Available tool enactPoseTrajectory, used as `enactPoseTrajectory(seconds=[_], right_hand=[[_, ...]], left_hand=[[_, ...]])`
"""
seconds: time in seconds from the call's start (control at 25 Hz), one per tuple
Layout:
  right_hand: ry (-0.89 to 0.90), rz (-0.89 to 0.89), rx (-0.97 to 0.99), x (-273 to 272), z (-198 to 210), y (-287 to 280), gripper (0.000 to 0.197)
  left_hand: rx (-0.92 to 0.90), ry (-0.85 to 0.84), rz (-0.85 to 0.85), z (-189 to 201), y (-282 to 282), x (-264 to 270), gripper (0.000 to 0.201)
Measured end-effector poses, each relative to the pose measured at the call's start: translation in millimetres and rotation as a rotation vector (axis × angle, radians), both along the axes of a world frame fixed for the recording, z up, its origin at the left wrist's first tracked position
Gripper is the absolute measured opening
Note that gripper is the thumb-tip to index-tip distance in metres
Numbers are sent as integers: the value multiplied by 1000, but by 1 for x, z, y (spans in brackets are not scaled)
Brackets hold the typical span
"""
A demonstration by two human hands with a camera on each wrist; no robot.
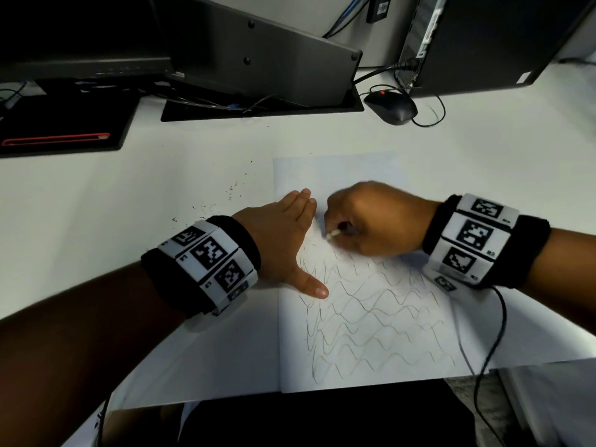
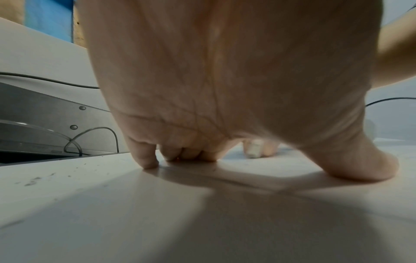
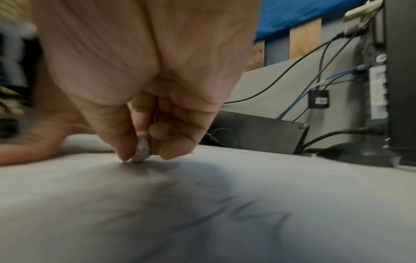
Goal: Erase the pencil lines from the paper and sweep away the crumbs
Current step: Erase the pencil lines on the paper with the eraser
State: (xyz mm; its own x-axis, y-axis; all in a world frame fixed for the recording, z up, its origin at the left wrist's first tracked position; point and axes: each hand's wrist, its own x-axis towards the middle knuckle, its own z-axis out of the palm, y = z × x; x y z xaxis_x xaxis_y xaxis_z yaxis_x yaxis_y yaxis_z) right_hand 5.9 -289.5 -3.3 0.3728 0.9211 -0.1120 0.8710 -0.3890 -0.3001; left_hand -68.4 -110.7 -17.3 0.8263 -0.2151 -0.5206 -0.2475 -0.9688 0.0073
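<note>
A white sheet of paper (image 1: 338, 175) lies on the desk, its lower half covered with wavy pencil lines (image 1: 380, 321); the upper part is blank. My right hand (image 1: 364, 217) pinches a small white eraser (image 1: 332, 234) and presses its tip onto the paper at the top of the lines. The right wrist view shows the eraser (image 3: 141, 151) held between thumb and fingers, touching the sheet. My left hand (image 1: 283, 233) lies flat on the paper's left edge, fingers straight, thumb spread out. Dark eraser crumbs (image 1: 222, 201) are scattered on the desk left of the sheet.
A black mouse (image 1: 391, 107) with its cable sits behind the paper. A monitor base (image 1: 261, 59), a computer tower (image 1: 483, 40) and a black pad (image 1: 61, 127) line the back. The desk's near edge (image 1: 322, 395) runs just below the sheet.
</note>
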Motion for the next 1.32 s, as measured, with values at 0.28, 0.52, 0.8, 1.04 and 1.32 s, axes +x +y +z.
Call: enactPoseTrajectory(seconds=[0.28, 0.52, 0.8, 1.04, 1.32], right_hand=[[37, -26, 13, 4, 2, -4, 11], [29, -43, 5, 3, 5, -8, 12], [37, -27, -17, -7, 3, -8, 12], [16, 18, -45, -4, 2, -9, 12], [47, -137, 39, 10, -4, -12, 6]], left_hand=[[11, 15, 12, 1, -1, -1, 139], [7, 16, 8, 1, -1, -1, 141], [10, 13, 3, -1, 1, 0, 142], [24, 24, 3, 1, 2, 0, 144], [-25, -16, -13, 6, -20, 13, 132]])
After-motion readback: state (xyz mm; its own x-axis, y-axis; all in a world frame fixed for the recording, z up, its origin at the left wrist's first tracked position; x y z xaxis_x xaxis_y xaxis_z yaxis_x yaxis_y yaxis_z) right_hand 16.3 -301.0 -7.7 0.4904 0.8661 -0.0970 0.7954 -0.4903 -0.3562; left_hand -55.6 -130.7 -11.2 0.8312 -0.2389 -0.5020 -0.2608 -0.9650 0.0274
